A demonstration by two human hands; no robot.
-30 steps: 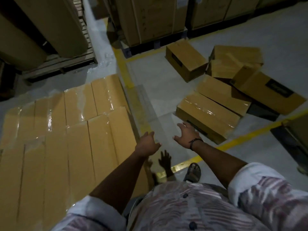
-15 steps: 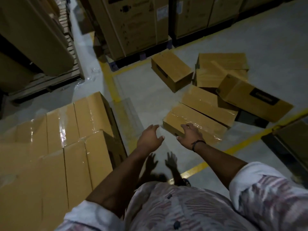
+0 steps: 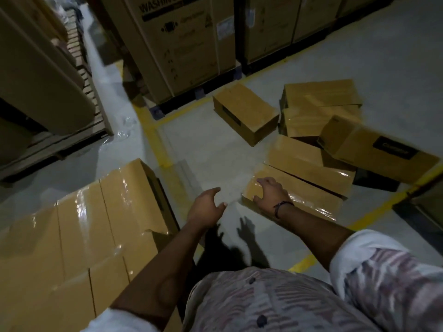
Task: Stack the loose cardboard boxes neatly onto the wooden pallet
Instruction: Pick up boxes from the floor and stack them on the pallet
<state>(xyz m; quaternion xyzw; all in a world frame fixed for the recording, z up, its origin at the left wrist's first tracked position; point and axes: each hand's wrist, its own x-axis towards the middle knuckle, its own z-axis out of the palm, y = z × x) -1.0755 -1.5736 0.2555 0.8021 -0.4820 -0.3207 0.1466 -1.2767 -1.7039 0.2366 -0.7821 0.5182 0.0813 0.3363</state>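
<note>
Several loose cardboard boxes lie on the grey floor to the right. The nearest box (image 3: 309,195) is film-wrapped, and my right hand (image 3: 271,192) rests on its near left corner, fingers spread over the top and thumb down the side. My left hand (image 3: 206,207) hovers open just left of that box, touching nothing. A second flat box (image 3: 309,164) lies right behind it. Beyond are a box with a black label (image 3: 378,147), a lone box (image 3: 244,111) and two more boxes (image 3: 321,97). The stacked, film-wrapped boxes (image 3: 84,231) stand at my left; whatever they stand on is hidden.
Tall washing-machine cartons (image 3: 182,44) stand on dark pallets at the back. Large cartons sit on a wooden pallet (image 3: 48,142) at the far left. Yellow floor lines (image 3: 155,140) run between the stack and the loose boxes. A dark object (image 3: 426,207) sits at the right edge.
I have moved toward the loose boxes. My right hand reached forward and came down on the nearest box's corner; my left hand followed up beside it.
</note>
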